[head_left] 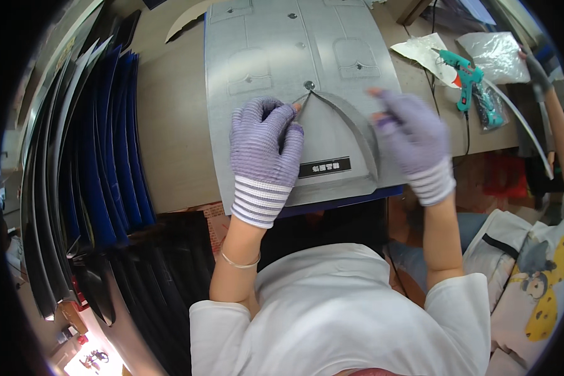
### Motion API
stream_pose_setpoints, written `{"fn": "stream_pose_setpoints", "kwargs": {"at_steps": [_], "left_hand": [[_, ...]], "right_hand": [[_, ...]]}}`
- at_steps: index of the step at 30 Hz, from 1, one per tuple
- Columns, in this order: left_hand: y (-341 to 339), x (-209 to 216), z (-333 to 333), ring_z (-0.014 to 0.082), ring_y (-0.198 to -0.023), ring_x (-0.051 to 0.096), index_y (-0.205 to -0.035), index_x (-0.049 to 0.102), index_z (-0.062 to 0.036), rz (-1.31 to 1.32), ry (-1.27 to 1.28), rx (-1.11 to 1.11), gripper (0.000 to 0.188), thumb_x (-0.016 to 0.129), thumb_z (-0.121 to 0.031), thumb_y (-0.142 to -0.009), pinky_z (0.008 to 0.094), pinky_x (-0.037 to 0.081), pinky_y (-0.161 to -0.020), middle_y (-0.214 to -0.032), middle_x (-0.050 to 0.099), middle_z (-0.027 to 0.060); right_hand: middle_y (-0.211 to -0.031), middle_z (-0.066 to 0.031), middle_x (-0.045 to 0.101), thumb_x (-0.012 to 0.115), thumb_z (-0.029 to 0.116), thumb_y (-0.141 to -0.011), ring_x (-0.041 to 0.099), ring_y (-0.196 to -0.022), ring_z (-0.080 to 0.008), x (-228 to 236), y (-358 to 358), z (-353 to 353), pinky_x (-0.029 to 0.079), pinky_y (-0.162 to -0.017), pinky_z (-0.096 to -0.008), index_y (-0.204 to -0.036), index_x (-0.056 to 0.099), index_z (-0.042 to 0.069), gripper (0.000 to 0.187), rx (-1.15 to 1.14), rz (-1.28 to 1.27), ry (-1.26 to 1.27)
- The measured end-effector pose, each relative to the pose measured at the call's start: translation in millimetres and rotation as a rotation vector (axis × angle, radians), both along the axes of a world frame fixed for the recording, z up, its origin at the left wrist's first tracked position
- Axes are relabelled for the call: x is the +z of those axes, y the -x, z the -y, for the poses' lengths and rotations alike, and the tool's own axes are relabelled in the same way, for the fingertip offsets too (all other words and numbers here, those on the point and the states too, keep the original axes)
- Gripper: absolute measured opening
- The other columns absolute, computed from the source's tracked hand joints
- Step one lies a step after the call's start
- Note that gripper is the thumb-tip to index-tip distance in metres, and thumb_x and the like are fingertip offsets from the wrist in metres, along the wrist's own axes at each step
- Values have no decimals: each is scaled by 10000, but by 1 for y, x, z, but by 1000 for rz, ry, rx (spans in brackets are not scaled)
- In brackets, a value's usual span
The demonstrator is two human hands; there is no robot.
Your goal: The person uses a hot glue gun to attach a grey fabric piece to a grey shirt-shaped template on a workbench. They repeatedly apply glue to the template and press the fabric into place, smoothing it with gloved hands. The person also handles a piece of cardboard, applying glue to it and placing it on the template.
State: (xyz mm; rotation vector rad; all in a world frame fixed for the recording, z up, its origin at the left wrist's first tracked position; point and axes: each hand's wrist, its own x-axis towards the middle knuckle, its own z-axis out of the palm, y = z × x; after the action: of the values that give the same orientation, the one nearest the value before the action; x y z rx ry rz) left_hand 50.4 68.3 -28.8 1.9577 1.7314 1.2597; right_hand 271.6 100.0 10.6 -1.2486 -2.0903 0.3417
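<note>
A grey sheet panel (323,131), pressed with jacket-like pockets and buttons, lies before me with a black label near its close end. Its curved collar flap (356,122) stands partly raised and comes to a point by a round button (309,85). My left hand (266,141), in a purple-and-white striped glove with bare fingertips showing, is closed at the left side of that collar, its thumb and forefinger pinched near the point. Over the panel's right edge is my right hand (415,135), gloved alike; motion blurs its fingers, and I see nothing clear in them.
Several blue and black sheets (100,138) stand upright in a row on the left. A teal glue gun (462,75) with a cord lies at the right, beside plastic bags (495,56) and a white strip (523,122). Another person's arm (561,125) reaches in at the far right.
</note>
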Motion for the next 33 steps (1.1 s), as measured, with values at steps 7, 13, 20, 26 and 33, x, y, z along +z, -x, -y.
{"fn": "stream_pose_setpoints", "kwargs": {"at_steps": [7,13,20,26,33], "left_hand": [[-7,-7,-4,310,-900,572,-981,701,-1,-54,14,29,200,636,-32,-795,396,485,-807,-979,615,168],[20,-2,21,361,-1152,496,-1027,691,-12,-73,97,85,268,647,-170,-815,509,368,-996,-1228,569,189],[4,-3,41,415,-1452,159,-1069,695,-33,-554,308,125,413,596,-385,-878,637,99,-1146,-1516,340,187],[49,30,44,386,-1269,480,-1377,427,68,117,-100,341,707,677,-378,-888,477,395,-1069,-1396,453,279],[43,95,73,247,-870,664,-1151,617,-10,331,77,-290,384,691,-277,-885,380,534,-800,-1023,667,166]], "right_hand": [[-786,-98,582,675,134,-814,581,-756,-286,-27,42,-12,476,-674,-383,-974,729,99,172,-57,72,24],[-839,-111,640,641,46,-821,609,-768,-199,-28,32,-9,477,-694,-312,-981,717,35,177,24,-166,157],[-1056,-126,656,631,75,-908,607,-906,-189,-57,-63,-80,486,-850,-306,-1198,596,-30,311,-246,69,364],[-1253,-96,589,602,178,-971,548,-1129,-164,-7,-144,-95,419,-1003,-302,-1348,502,-29,442,47,-315,6],[-1379,-146,519,555,160,-957,483,-1278,-224,129,-109,-210,352,-1087,-334,-1387,454,-47,488,298,-186,-260]]}}
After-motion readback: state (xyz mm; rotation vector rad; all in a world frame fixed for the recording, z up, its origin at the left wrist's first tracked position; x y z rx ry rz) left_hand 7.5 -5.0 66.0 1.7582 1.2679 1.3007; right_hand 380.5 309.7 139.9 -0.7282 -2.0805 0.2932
